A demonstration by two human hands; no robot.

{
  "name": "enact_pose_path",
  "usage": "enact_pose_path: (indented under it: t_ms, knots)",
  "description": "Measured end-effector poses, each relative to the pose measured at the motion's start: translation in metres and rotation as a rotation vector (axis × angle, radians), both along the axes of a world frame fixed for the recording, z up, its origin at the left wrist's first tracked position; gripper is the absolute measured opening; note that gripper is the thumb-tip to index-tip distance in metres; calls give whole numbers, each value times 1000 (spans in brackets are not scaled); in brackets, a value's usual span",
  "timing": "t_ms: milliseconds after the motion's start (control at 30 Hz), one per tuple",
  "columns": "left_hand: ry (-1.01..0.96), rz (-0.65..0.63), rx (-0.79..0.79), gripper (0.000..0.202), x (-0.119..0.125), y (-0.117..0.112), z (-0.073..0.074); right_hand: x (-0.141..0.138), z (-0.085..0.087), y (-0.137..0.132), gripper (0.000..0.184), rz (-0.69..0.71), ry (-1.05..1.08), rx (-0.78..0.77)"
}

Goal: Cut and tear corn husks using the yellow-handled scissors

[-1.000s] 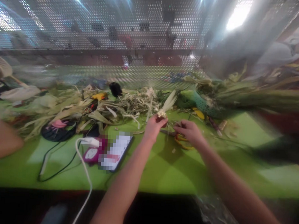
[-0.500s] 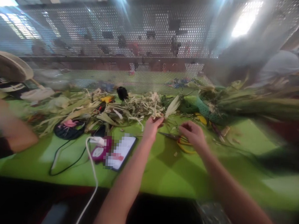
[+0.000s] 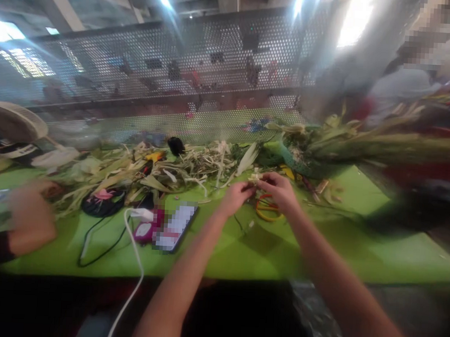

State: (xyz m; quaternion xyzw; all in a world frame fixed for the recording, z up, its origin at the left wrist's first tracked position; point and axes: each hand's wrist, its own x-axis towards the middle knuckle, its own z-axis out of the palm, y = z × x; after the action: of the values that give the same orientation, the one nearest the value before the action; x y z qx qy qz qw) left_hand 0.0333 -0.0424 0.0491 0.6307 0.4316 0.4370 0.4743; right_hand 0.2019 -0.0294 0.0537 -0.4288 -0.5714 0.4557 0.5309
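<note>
My left hand (image 3: 237,197) and my right hand (image 3: 282,190) meet over the green table, fingers closed in a pinch on a small pale piece of plant husk (image 3: 255,177). Its shape is partly covered by my fingers. Right below my right hand lies a pair of scissors with orange-yellow handles (image 3: 270,216); most of the blades are hard to see. Beyond my hands spreads a heap of dry husk strips (image 3: 206,162), with one broad pale leaf (image 3: 248,158) standing up. A tiny pale scrap (image 3: 251,223) lies on the table near me.
Left of my forearm are a phone (image 3: 178,226), a magenta device (image 3: 146,230) with a white cable (image 3: 139,259), and a black round item (image 3: 102,202). A co-worker's arm (image 3: 34,219) rests farther left. A green basket (image 3: 297,159) and long leaves (image 3: 380,151) fill the right back.
My right hand has moved left from above the scissors to join my left hand. The pale husk piece is now between both. The co-worker's hand has come into view at left.
</note>
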Motion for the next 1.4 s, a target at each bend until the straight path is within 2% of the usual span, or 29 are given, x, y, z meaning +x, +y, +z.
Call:
enact_pose_path:
  t_ms: [67,167,233,367,433,533,667,800,933,1067,1133,1200,1300,1400]
  knots:
    - [64,70,24,21,6,-6,2,-2,-2,-1,35,10,-5,14]
    - [142,307,145,11,18,-15,2,-7,-5,-3,34,-54,-9,85]
    - [127,408,220,8,26,-19,1,-9,-4,-4,36,-78,21,95]
    - [-37,383,177,11,31,-23,3,-6,2,-6,39,9,129,42]
    - [-34,427,185,12,28,-24,5,-5,6,-7,41,-41,162,63]
    - [78,540,315,10,22,-27,5,-4,10,-10,39,-72,202,49]
    - [310,630,535,5,20,-34,2,-4,11,-13,41,85,190,-33]
    - [483,640,644,6,20,-40,-5,-3,11,-13,41,106,213,-76]
    - [551,609,688,11,16,-42,-13,-3,8,-11,40,108,208,-81]
    - [435,574,638,9,16,-45,-13,-5,4,-10,40,72,174,-91]
    - [260,614,541,11,16,-45,-12,-5,4,-9,40,63,183,-90]
    - [62,612,374,27,16,-44,-12,-5,4,-8,40,53,187,-85]
    - [-164,435,100,40,14,-40,-15,-4,6,-8,40,48,180,-75]
    - [-261,331,-15,38,12,-36,-18,-4,6,-9,40,63,180,-79]
